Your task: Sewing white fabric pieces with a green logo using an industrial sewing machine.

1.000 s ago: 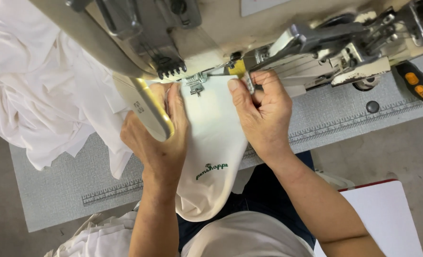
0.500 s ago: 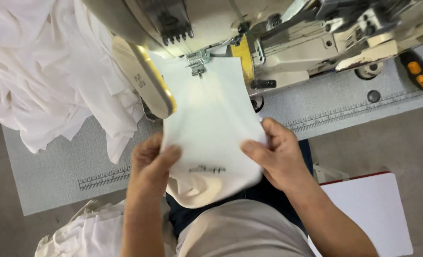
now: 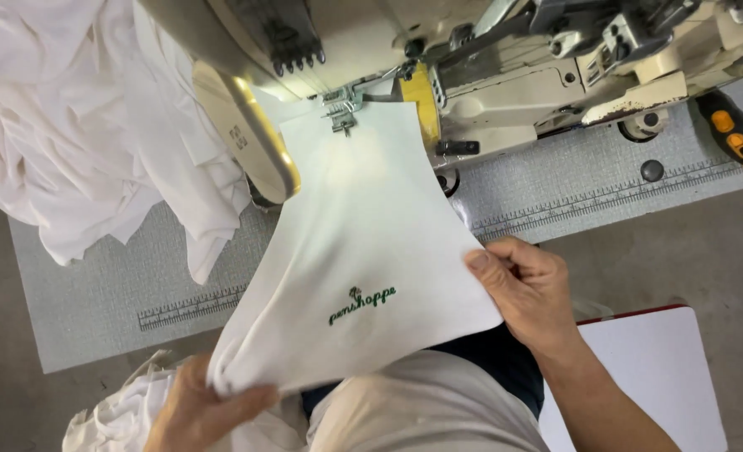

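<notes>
A white fabric piece [image 3: 363,251] with small green embroidery was held stretched between the sewing machine [image 3: 489,75] and the person's body; its far edge was tucked under the presser foot [image 3: 340,113], so that the cloth was pinned there while the near end was lifted off the table [image 3: 120,293]. The left hand [image 3: 200,410] was closed around the bunched near-left corner of the piece, the cloth gathered into folds within the grip; the right hand [image 3: 530,293] was clamped on the right edge, thumb on top and fingers beneath, so that the panel was drawn taut and flat from two points against the anchor at the foot. The tension seemed to be kept so that the piece lay smooth and in line with the foot; whether stitching was under way could not be told. A curved metal guide [image 3: 246,138] stood just to the left of the foot, beside the cloth's left edge. A heap of white garments [image 3: 79,125] was piled on the left of the table, well clear of the stretched piece, apparently kept within reach of the left side. A printed ruler strip [image 3: 192,308] ran along the table's near edge. At the far right a tool with a black and orange handle [image 3: 731,125] lay beside the machine base; a red-edged white board [image 3: 648,368] stood below the right forearm.
</notes>
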